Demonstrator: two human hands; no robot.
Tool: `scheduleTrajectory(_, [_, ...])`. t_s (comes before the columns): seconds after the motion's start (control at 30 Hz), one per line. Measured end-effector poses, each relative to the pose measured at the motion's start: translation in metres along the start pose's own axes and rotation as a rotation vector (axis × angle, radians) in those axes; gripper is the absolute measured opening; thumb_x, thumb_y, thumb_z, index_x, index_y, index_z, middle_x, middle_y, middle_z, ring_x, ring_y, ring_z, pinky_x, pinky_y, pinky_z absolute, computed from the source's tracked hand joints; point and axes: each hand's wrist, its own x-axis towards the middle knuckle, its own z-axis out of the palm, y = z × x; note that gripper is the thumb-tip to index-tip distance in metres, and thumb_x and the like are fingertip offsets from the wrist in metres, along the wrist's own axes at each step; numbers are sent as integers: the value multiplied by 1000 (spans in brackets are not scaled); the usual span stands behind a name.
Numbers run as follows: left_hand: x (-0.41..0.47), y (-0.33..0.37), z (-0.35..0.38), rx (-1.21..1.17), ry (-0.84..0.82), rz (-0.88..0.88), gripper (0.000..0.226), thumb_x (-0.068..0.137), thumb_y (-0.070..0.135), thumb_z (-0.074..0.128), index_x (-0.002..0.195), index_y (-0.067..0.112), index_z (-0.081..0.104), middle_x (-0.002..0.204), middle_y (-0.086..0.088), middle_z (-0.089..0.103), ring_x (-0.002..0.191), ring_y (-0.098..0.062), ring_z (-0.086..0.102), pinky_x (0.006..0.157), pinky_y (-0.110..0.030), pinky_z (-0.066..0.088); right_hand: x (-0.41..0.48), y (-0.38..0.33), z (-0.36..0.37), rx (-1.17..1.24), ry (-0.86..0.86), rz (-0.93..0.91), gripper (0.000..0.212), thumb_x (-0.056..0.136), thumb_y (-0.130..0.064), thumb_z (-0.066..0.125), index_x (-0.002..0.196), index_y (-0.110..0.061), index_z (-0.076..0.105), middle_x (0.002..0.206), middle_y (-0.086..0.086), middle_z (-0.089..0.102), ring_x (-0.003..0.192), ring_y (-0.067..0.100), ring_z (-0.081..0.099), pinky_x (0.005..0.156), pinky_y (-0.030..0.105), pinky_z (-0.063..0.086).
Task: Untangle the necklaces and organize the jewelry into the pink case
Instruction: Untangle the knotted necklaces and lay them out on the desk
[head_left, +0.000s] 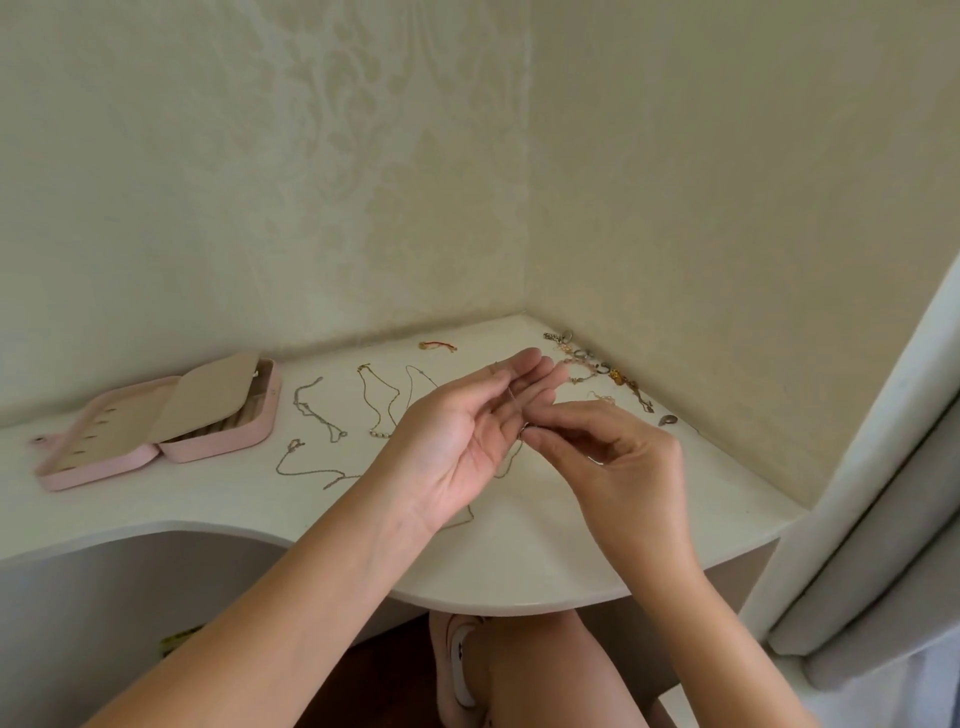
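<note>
Corner alcove, pale patterned wallpaper (260, 182) on both walls; a white counter (519, 561) with a curved front edge fills the corner. Pink case (156, 431) lies open at the counter's left end, lid flap folded over, slotted ring rolls just visible inside. Between case and hands, four necklaces are spread out singly: a silver chain (317, 410), a gold chain (376, 400), a fine chain (415, 382) partly behind the left wrist, and a low chain (306, 467) nearer the front edge. Red bracelet (437, 345) sits by the back wall. A heap of small jewelry (597, 369) crowds the far right corner, not yet sorted. Left hand (462, 436) is raised above the counter, palm turned up and toward the viewer, fingers relaxed and near straight, serving as a rest for the thin chain (511, 400) draped across them. Right hand (618, 452) has its fingers curled and pinches that chain between thumb and forefinger just beside the left palm. The chain's loose end trails down onto the counter below the left wrist. Handling judgement: almost weightless, fully limp, slippery between bare fingers, prone to re-knotting and to snapping if tugged. Best held by fingertip pinch beside any knot, or at the clasp, with slack kept. Whether a knot remains is too small to tell.
</note>
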Motion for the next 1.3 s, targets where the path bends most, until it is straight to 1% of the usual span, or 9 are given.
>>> scheduleTrajectory(0.17, [6, -1, -6, -31, 52, 28, 24, 99, 4, 40, 96, -2, 64, 85, -13, 70, 87, -24, 72, 85, -31, 56, 4, 5, -3, -159, -39, 36, 24, 82, -6, 72, 93, -27, 70, 82, -14, 70, 80, 0, 65, 74, 8, 47])
scheduleTrajectory(0.37, [28, 20, -21, -89, 199, 96, 27, 101, 9, 38, 88, 0, 60, 54, -1, 49, 46, -11, 55, 63, -31, 60, 31, 13, -23, -298, 27, 106, 22, 87, -7, 66, 84, -29, 69, 80, -16, 70, 77, -2, 62, 71, 8, 44])
scheduleTrajectory(0.47, [42, 39, -28, -29, 217, 109, 29, 102, 13, 37, 87, 3, 60, 50, 1, 45, 42, -9, 48, 54, -23, 56, 54, 13, -34, 77, 141, 257, 20, 91, -1, 59, 86, -18, 68, 70, -8, 71, 66, 3, 65, 69, 14, 51])
scheduleTrajectory(0.57, [56, 56, -38, 6, 227, 92, 29, 101, 13, 37, 87, 3, 60, 50, 2, 45, 41, -9, 47, 52, -21, 54, 78, 15, -42, 530, 250, 371, 14, 94, 0, 53, 92, -7, 64, 78, 1, 70, 72, 9, 66, 72, 16, 54])
scheduleTrajectory(0.73, [70, 76, -55, -146, 339, 84, 32, 101, 10, 35, 81, 2, 58, 48, 2, 40, 37, -7, 38, 54, -22, 44, 116, 25, -52, 821, 371, 346, 14, 96, -1, 50, 94, -8, 62, 84, 4, 69, 77, 11, 68, 76, 17, 52])
scheduleTrajectory(0.9, [77, 102, -82, -160, 435, 152, 32, 102, 10, 33, 83, 2, 58, 49, 2, 39, 34, -8, 36, 54, -21, 39, 133, 42, -52, 1113, 521, 456, 16, 99, -2, 45, 92, -6, 59, 85, 6, 66, 71, 13, 69, 65, 18, 54])
scheduleTrajectory(1.0, [79, 119, -98, -88, 494, 187, 34, 103, 12, 30, 83, 3, 57, 40, 2, 39, 32, -8, 33, 53, -19, 35, 137, 59, -47, 1234, 578, 532, 21, 99, -1, 42, 85, -7, 56, 80, 5, 60, 53, 8, 61, 49, 14, 47])
scheduleTrajectory(1.13, [81, 136, -119, 59, 596, 180, 38, 103, 13, 27, 79, 4, 55, 35, 4, 32, 28, -8, 27, 47, -18, 28, 137, 79, -43, 1097, 556, 572, 26, 101, -2, 37, 83, -14, 51, 80, 0, 56, 35, 2, 36, 35, 14, 24])
scheduleTrajectory(1.3, [79, 151, -132, 184, 617, 111, 37, 101, 11, 25, 73, 8, 49, 32, 5, 25, 24, -8, 20, 31, -17, 18, 122, 81, -37, 831, 471, 584, 14, 98, -1, 44, 99, -8, 56, 90, 4, 63, 41, 1, 46, 41, 12, 32])
